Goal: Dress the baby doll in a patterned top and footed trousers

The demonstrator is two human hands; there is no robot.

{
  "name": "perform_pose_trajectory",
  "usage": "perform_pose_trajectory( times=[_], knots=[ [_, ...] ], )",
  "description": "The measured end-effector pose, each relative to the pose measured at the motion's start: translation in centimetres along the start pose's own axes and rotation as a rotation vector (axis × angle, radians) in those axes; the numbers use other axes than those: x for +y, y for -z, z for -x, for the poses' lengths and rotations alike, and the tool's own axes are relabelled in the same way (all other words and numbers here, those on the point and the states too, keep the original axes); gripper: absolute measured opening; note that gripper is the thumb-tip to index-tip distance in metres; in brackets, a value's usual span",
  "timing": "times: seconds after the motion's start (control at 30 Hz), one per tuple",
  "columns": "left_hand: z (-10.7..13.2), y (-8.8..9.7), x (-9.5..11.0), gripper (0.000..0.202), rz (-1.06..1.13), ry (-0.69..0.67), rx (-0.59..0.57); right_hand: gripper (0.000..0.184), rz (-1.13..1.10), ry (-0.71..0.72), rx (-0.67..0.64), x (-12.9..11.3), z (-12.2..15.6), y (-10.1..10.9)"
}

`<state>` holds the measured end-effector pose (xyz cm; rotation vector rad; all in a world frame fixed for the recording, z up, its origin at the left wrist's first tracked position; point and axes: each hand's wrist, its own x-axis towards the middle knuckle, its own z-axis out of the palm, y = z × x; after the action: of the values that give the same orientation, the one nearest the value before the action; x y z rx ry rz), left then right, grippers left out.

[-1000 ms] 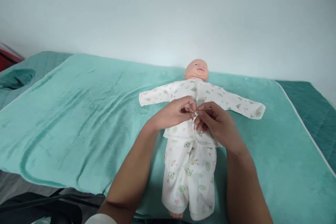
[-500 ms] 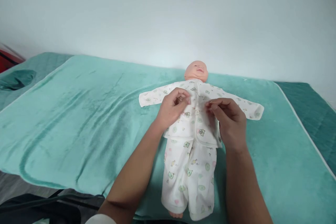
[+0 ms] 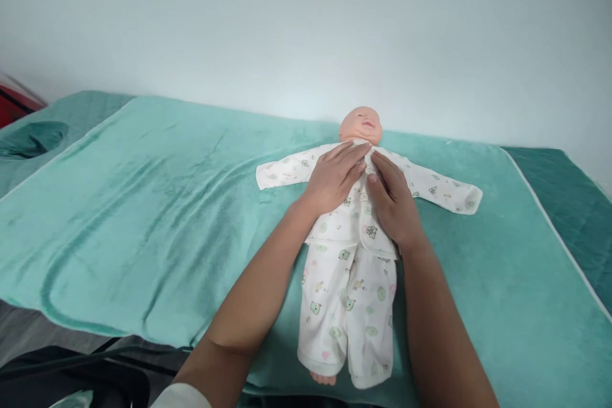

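Observation:
A baby doll lies on its back, its arms stretched out to the sides. It wears a white printed jacket and matching white trousers; one bare foot shows below a trouser leg. My left hand lies flat on the upper chest of the jacket, fingers stretched toward the collar. On the other side of the front seam, my right hand rests on the jacket with its fingers extended. Both hands hide much of the jacket's upper front.
Under the doll a light green plush blanket covers a darker green padded bed. A hole opens in the bed at the left. A pale wall rises behind. Dark items stand at the lower left.
Both hands have moved up and inward from above the jacket front. Their curled fingers have straightened and now lie flat on the upper chest.

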<state>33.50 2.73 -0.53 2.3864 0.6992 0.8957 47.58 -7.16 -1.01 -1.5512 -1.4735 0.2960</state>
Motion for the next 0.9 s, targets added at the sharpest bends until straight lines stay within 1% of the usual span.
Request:
perform_pose_trajectory(
  times=[0.2,0.33,0.43,0.53,0.63,0.7,0.77,0.83,0.9],
  knots=[
    [0.1,-0.2,-0.1,0.046,-0.01,0.035,0.031,0.051,0.099,0.027,-0.036,0.3,-1.9,0.0],
    [0.0,-0.1,-0.3,0.044,0.027,0.047,0.034,0.046,0.114,0.096,-0.055,0.2,-2.5,0.2],
    [0.0,0.0,-0.3,0.043,0.083,0.023,0.033,0.04,0.046,0.133,-0.034,0.6,-2.6,0.5],
    [0.0,-0.1,-0.4,0.042,0.127,0.019,0.052,0.037,-0.072,0.099,-0.014,1.1,-2.6,0.6],
    [0.5,-0.4,-1.1,0.041,0.13,0.009,0.101,0.035,-0.207,0.054,-0.017,1.5,-2.3,0.7],
    [1.1,-0.5,-1.9,0.042,0.089,0.014,0.157,0.035,-0.259,0.027,0.01,1.9,-1.9,0.6],
    [2.1,-0.2,-3.0,0.043,-0.01,0.042,0.217,0.039,-0.238,-0.004,0.072,2.7,-1.5,0.7],
    [3.4,0.4,-4.1,0.044,-0.163,0.105,0.238,0.046,-0.115,-0.015,0.134,4.1,-1.0,1.0],
    [4.9,1.2,-5.2,0.048,-0.332,0.221,0.196,0.053,0.1,0.006,0.163,6.2,-0.5,1.9]
  ],
)
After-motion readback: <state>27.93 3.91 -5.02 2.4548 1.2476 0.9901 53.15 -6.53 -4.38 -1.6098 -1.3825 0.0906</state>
